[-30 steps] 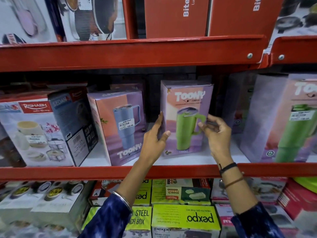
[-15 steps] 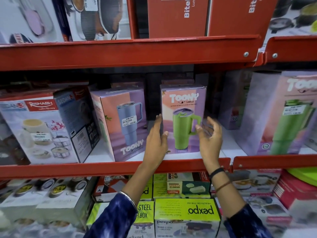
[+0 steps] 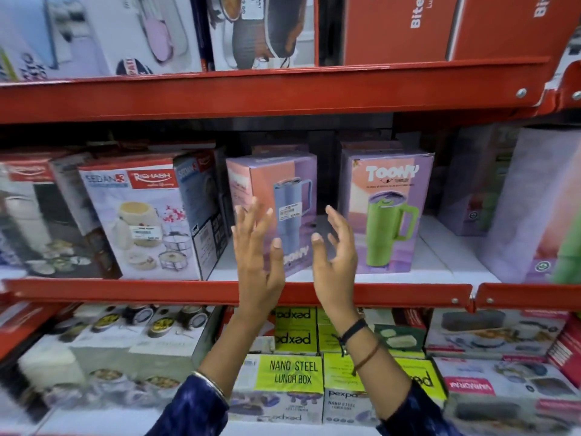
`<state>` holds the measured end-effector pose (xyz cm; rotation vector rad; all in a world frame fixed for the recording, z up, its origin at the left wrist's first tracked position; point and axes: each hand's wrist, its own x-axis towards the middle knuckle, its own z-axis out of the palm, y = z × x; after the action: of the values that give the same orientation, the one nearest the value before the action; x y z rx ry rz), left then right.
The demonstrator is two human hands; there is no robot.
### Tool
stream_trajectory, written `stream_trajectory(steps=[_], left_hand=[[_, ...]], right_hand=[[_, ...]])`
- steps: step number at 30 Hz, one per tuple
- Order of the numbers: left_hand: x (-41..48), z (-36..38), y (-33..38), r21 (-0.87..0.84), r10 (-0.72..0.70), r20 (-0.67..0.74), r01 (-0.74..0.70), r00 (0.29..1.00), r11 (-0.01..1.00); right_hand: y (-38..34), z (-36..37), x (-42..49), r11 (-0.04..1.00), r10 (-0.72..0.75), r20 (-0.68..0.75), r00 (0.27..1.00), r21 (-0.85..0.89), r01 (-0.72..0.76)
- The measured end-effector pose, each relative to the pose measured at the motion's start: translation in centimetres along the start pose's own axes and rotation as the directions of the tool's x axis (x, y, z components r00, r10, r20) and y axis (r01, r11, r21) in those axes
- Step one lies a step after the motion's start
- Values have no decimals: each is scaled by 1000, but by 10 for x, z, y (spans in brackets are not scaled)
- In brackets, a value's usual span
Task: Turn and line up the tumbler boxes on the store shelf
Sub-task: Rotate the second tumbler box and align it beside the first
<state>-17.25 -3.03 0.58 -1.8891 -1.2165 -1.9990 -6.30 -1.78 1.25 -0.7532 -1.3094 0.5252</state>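
Observation:
Two Toony tumbler boxes stand on the middle red shelf [image 3: 188,292]. The box with the green tumbler [image 3: 388,212] faces straight out at centre right. The box with the blue tumbler [image 3: 283,187] stands to its left, turned at an angle and upside down, its logo low. My left hand [image 3: 256,250] and my right hand [image 3: 334,250] hover with fingers spread in front of the blue-tumbler box, one at each side, apart from it. A third, larger tumbler box [image 3: 540,209] stands at the far right, blurred.
Rishabh casserole boxes [image 3: 141,215] crowd the shelf left of the tumbler boxes. More purple boxes stand behind in the dark. Red lunch box cartons [image 3: 402,26] sit on the upper shelf. Green pexpo lunch boxes [image 3: 292,372] fill the shelf below.
Both hands have let go of the green-tumbler box and moved left to the blue-tumbler box. The view has shifted left with them.

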Motion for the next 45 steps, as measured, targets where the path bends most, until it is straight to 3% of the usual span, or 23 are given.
stream_trajectory(steps=[5, 9, 14, 17, 24, 27, 29, 32, 36, 40, 45], left_hand=[[20, -20, -27, -118, -222, 7, 221, 975, 968], [39, -21, -50, -201, -412, 64, 416, 909, 887], [55, -22, -64, -220, -555, 198, 588, 808, 778], [56, -24, -73, -287, -542, 247, 594, 804, 751], [54, -33, -60, -354, -516, 320, 605, 795, 713], [54, -36, -42, -414, -509, 337, 610, 792, 675], [51, -37, -31, -418, -474, 342, 583, 811, 697], [43, -36, -23, -407, -424, 360, 549, 831, 730], [52, -36, -28, -324, -440, 337, 541, 832, 776], [73, -32, -50, -295, -577, 332, 663, 746, 688], [73, -31, -62, -323, -611, 335, 697, 717, 640]], right_hand=[[-3, 42, -9, 997, 20, 83, 996, -81, -13], [7, 69, -18, 971, 0, 124, 992, -237, 30], [20, 82, -26, 902, 17, 35, 999, -431, 0], [22, 82, -27, 893, -41, 10, 999, -447, 41], [13, 66, -6, 944, -28, -27, 999, -329, 18], [7, 60, 10, 965, -11, 25, 1000, -263, 17], [1, 58, 18, 961, 7, 78, 997, -277, 15], [-4, 57, 28, 919, 57, 34, 998, -392, -39], [4, 48, 39, 940, 54, -8, 999, -338, -53], [12, 39, 41, 988, 119, 105, 987, -114, -107], [14, 29, 49, 984, 158, 295, 942, -122, -127]])
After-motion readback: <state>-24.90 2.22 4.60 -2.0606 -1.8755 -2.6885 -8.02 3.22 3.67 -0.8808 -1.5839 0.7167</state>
